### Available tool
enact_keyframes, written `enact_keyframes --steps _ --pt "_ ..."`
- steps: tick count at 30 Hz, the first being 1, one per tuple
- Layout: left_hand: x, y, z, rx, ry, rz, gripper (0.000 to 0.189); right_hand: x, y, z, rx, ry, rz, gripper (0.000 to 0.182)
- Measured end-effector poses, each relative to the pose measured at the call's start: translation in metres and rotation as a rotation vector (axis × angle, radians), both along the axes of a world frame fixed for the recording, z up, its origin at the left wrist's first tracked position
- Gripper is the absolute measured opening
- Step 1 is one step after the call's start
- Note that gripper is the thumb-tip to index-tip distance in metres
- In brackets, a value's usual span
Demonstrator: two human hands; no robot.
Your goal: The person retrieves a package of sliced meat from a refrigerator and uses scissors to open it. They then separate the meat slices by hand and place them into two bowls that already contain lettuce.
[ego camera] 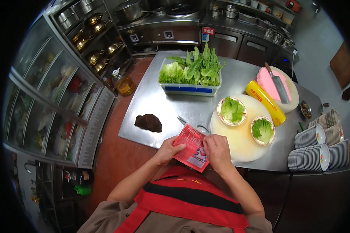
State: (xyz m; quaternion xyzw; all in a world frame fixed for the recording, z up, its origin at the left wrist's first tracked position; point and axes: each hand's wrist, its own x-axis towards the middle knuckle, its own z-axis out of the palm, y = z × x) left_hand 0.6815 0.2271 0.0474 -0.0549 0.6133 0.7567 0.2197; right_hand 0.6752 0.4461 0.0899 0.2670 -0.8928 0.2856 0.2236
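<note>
Between my two hands is a red printed food packet (190, 148), held over the near edge of the steel table. My left hand (169, 151) grips its left side, thumb on top. At the packet's upper right, my right hand (218, 150) pinches the edge. A pair of scissors (203, 128) lies just beyond, partly hidden by the packet. To the right, two small bowls with lettuce leaves (232, 110) (263, 130) rest on a round white cutting board (239, 148). A dark brown item (148, 122), unclear in kind, lies at the left.
A plastic tub of leafy greens (189, 89) stands at the back. Right of it are a yellow cling film box (265, 102), a cleaver (280, 87) on pink cloth-like material, a small metal bowl (305, 109) and stacked dishes (309, 158). A glass-door refrigerator (46, 96) stands left.
</note>
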Motion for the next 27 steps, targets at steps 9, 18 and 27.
enact_keyframes --steps 9,18,27 --pt "-0.091 -0.065 -0.012 -0.166 0.065 -0.256 0.028 -0.044 -0.045 0.010 -0.233 -0.471 -0.214 0.018" --pt "-0.137 -0.090 -0.027 -0.217 -0.010 -0.457 0.027 -0.066 -0.069 -0.014 -0.229 -0.688 -0.344 0.023" --pt "-0.166 -0.086 -0.034 -0.183 -0.027 -0.594 0.024 -0.065 -0.088 -0.034 -0.388 -0.845 -0.521 0.037"
